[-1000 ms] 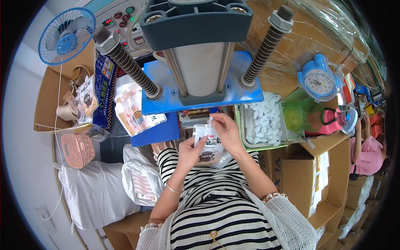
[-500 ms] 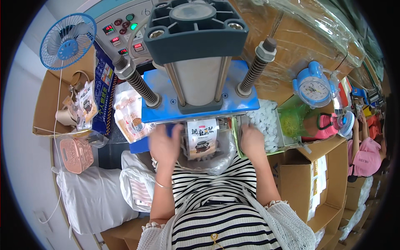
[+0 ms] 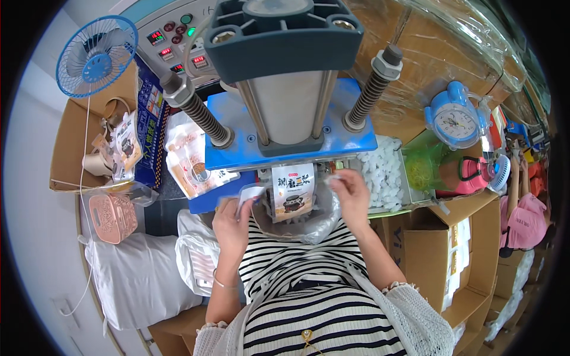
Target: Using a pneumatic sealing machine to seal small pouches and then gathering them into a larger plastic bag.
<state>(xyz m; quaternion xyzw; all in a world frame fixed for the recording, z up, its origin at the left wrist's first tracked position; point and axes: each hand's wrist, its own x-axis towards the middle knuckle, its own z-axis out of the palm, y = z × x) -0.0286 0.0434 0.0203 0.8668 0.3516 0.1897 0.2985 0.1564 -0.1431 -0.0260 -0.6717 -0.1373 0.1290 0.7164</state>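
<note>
Head view. The top edge of the printed pouch point(image 3: 292, 191) is hidden under the blue press plate point(image 3: 291, 139), so the point of contact with the machine cannot be made out. A clear plastic bag point(image 3: 309, 222) lies below the pouch against the striped shirt; its contents are not legible.

The left hand point(image 3: 233, 221) is raised, palm toward the body, fingers curled on a small white sachet point(image 3: 250, 193) held just above the fingertips. The right hand point(image 3: 351, 193) is raised at the opposite side of the pouch, thumb and forefinger pinching a small white piece point(image 3: 332, 177); what it is cannot be told. The pouch stands upright between the two sets of fingers, touching neither.

Beyond the right fingers sits a tray of white sachets point(image 3: 383, 172), then a blue alarm clock point(image 3: 454, 118). Beyond the left fingers lie loose pouches point(image 3: 190, 163), a cardboard box point(image 3: 71, 148) and a blue fan point(image 3: 95, 56). Cardboard cartons point(image 3: 457, 249) stand at the right.
</note>
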